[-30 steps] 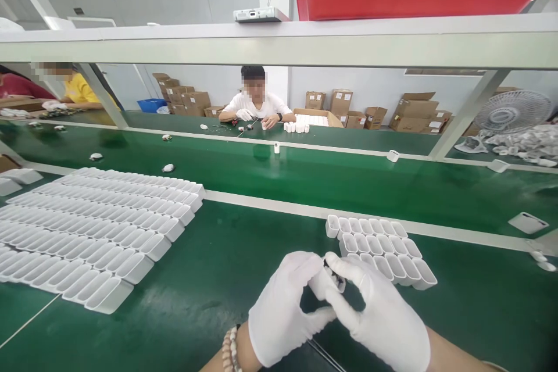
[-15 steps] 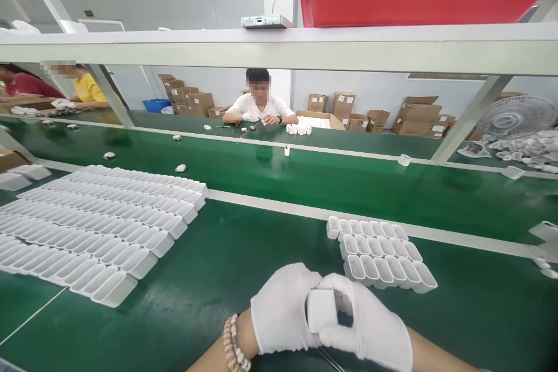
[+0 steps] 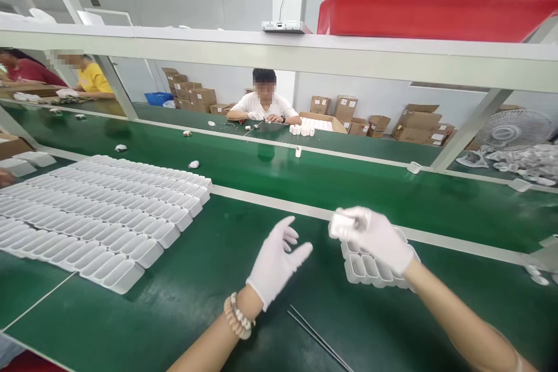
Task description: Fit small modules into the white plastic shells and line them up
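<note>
My right hand (image 3: 381, 239), in a white glove, is stretched forward over the small group of white cups (image 3: 368, 270). Its fingers are closed on a small white plastic case (image 3: 342, 225), somewhat blurred, at the back left corner of that group. My left hand (image 3: 275, 264), also gloved, hovers above the green table with its fingers apart and nothing in them. Below it on the table lie thin metal tweezers (image 3: 318, 336). Part of the small group is hidden behind my right hand and wrist.
Many white cups (image 3: 104, 215) stand in tight rows on the left. Beyond a pale strip (image 3: 279, 204) runs a green belt (image 3: 244, 170) carrying scattered small parts. A co-worker (image 3: 264, 102) sits opposite. Overhead, a shelf (image 3: 209, 49) holds a red tray (image 3: 427, 17).
My hands were together around the white case and have separated. The right one has carried it forward to the small group; the left has opened. The tweezers now show fully on the table.
</note>
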Demonstrator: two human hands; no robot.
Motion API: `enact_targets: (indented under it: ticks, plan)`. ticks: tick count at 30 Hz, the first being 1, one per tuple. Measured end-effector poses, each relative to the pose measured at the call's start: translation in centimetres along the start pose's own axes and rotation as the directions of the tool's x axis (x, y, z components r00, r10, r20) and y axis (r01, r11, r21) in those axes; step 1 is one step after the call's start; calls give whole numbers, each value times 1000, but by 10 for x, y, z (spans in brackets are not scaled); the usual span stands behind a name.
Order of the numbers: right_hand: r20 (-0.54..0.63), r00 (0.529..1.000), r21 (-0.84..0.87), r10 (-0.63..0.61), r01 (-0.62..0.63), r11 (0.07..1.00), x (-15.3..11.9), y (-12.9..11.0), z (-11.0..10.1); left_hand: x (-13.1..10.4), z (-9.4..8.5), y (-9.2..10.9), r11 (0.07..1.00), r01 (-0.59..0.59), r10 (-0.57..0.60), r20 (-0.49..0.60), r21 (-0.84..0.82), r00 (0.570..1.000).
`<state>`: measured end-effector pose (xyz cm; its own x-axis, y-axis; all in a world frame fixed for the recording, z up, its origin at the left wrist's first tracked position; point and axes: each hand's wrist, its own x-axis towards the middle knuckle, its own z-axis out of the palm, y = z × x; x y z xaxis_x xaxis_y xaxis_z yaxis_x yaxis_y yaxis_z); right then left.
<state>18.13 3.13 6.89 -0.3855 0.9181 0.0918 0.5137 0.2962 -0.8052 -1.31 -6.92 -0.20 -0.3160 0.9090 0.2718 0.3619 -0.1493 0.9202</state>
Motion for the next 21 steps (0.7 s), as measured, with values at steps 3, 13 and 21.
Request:
enact_targets:
  ticks: [3, 13, 21]
  plan:
    - [-110, 992, -154, 63, -80, 985, 57, 21, -11, 14, -8, -8, 992, 78, -89, -110, -100, 990]
    - [-227, 963, -370, 142, -221, 902, 99, 68, -24, 11, -4, -11, 996, 80, -82, -42, -34, 996]
    - [172, 966, -278, -193, 236, 931, -4, 23, 42, 11, -5, -10, 996, 72, -74, -40, -50, 996]
